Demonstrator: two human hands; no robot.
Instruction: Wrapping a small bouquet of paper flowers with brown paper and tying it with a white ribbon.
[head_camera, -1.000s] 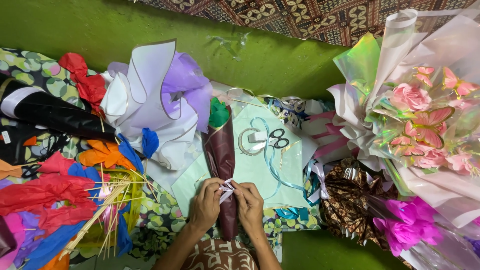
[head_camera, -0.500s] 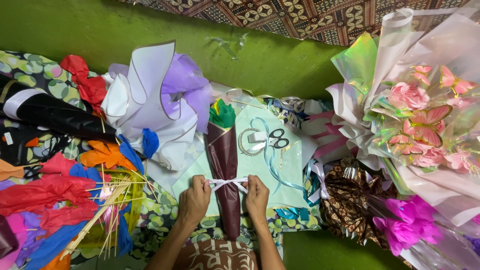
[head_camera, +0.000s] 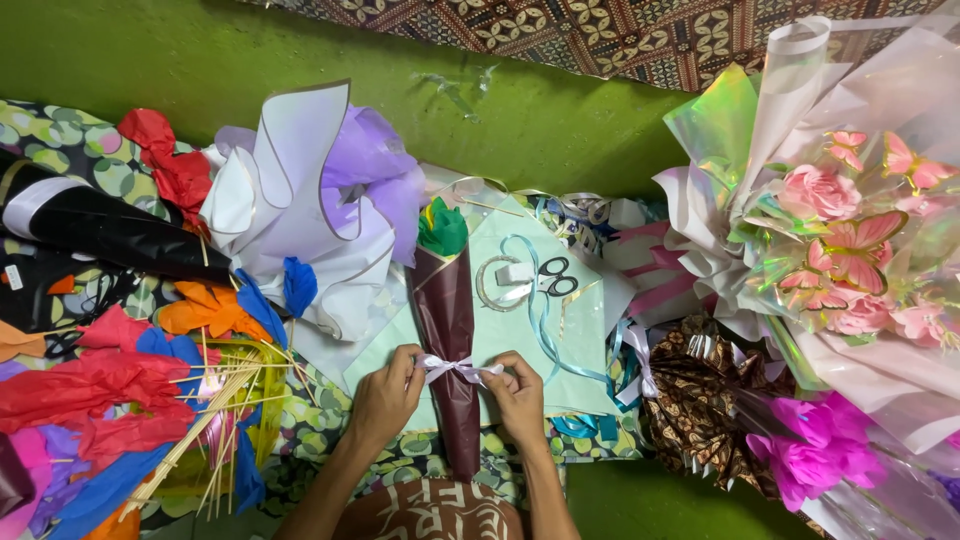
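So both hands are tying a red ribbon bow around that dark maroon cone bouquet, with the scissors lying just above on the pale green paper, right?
Not quite: the ribbon bow is white, not red. The head view shows the left hand and right hand pinching its ends around the dark maroon cone bouquet, and the scissors do lie above on the pale green paper.

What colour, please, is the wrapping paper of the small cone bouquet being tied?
Dark maroon wrapping paper, clearest in the head view.
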